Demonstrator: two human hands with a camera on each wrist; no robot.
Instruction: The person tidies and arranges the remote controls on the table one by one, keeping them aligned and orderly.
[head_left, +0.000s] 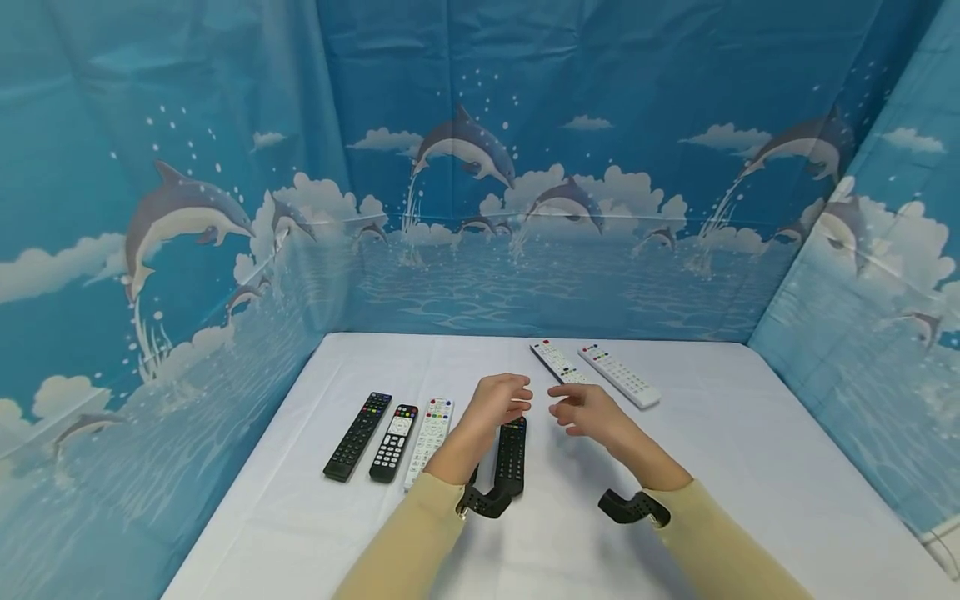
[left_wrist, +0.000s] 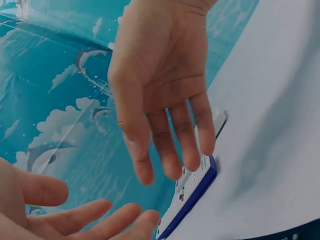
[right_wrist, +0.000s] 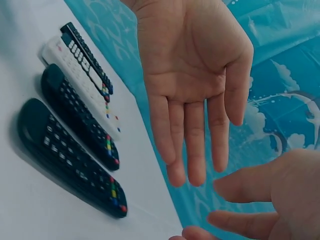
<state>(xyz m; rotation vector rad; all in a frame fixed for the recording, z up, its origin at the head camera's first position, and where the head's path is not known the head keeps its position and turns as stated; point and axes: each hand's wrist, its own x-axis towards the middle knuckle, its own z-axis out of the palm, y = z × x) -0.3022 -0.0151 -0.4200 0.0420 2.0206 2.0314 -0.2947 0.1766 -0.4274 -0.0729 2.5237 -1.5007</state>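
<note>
My left hand [head_left: 497, 403] hovers above the table with relaxed fingers and holds nothing. Facing it a short gap away, my right hand [head_left: 590, 412] is also empty. The palm of the left hand [left_wrist: 162, 75] shows with extended fingers in the left wrist view; that of the right hand [right_wrist: 192, 70] does likewise in the right wrist view. Just below the left hand lies a black remote control [head_left: 511, 458]. Another black remote control [right_wrist: 82, 117] lies beside it, mostly hidden by the left forearm in the head view. Beyond the right hand lies a white-faced, dark-edged remote control [head_left: 557, 362].
Left of the hands, a white remote [head_left: 431, 440], a small black-and-white remote [head_left: 393, 444] and a long black remote [head_left: 358, 437] lie side by side. A white remote [head_left: 620, 376] lies at the back right. Dolphin-print curtains [head_left: 480, 275] border the white-covered table [head_left: 750, 467].
</note>
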